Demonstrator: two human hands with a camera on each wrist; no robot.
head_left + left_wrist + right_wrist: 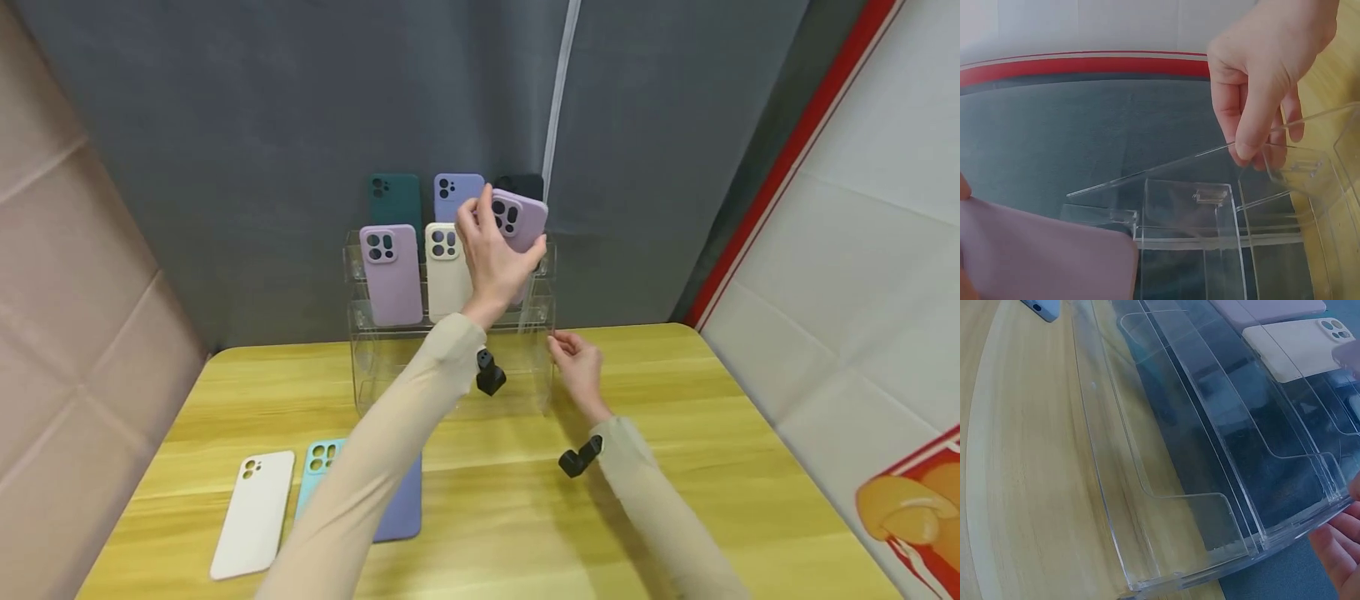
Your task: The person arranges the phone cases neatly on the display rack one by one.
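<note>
My left hand (489, 260) grips a light purple phone case (531, 220) by its edges, at the right end of the middle tier of a clear tiered display stand (450, 367). In the left wrist view, that purple case (1041, 256) is slightly tilted beside the clear tiers. My right hand (579, 367) pinches the stand's right side panel between thumb and fingers; the left wrist view shows this right hand (1266, 75) closely. Another purple case (393, 279) and a cream case (447, 287), partly covered by my left hand, stand in the same tier.
On the back tier stand a dark green case (395, 198), a lavender-blue case (460, 190) and a black case (528, 185). A white case (255, 512), a turquoise case (318, 462) and a blue case (401, 508) lie on the wooden table (510, 533), partly behind my left sleeve.
</note>
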